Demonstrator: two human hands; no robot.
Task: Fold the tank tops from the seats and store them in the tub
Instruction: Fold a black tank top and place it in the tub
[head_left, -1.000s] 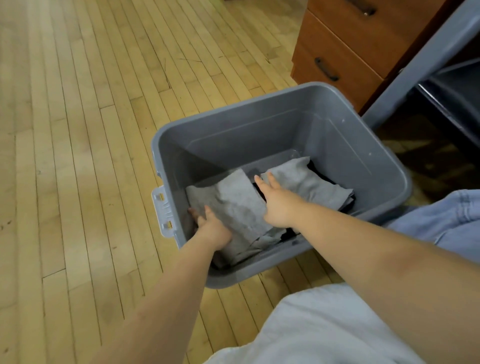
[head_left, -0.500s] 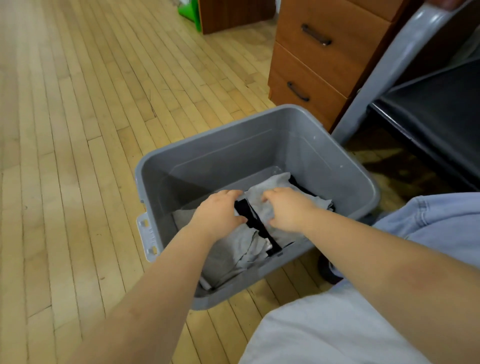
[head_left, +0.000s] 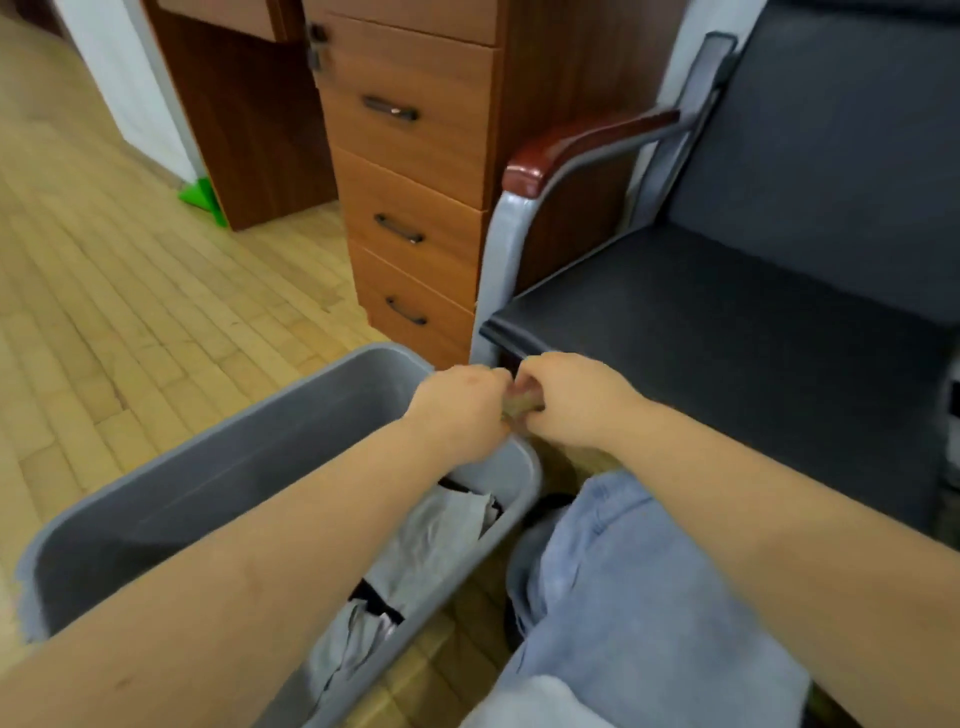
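**Ana:** Tank tops (head_left: 441, 525), grey ones with something black among them, lie folded in the grey tub (head_left: 218, 467) on the wooden floor (head_left: 130, 312), against its near wall. How would they handle?

**Ben:** My guess is light, soft and limp, so they sag and come unfolded if lifted by one corner. I'd take a folded edge at two points, or slide flat palms under the stack. Nothing fragile or slippery.

**Ana:** And the hands?

**Ben:** Both are raised above the tub's far corner, knuckles nearly touching. The left hand (head_left: 460, 410) has its fingers curled, and so does the right hand (head_left: 571, 397); between them shows a small brownish thing, too blurred to name. Whether either pinches it, I cannot tell.

**Ana:** Anything on the seat (head_left: 727, 322)?

**Ben:** The dark chair cushion beside the wooden drawers (head_left: 410, 208) shows no garment in view.

**Ana:** Any writing or labels?

**Ben:** None readable anywhere.
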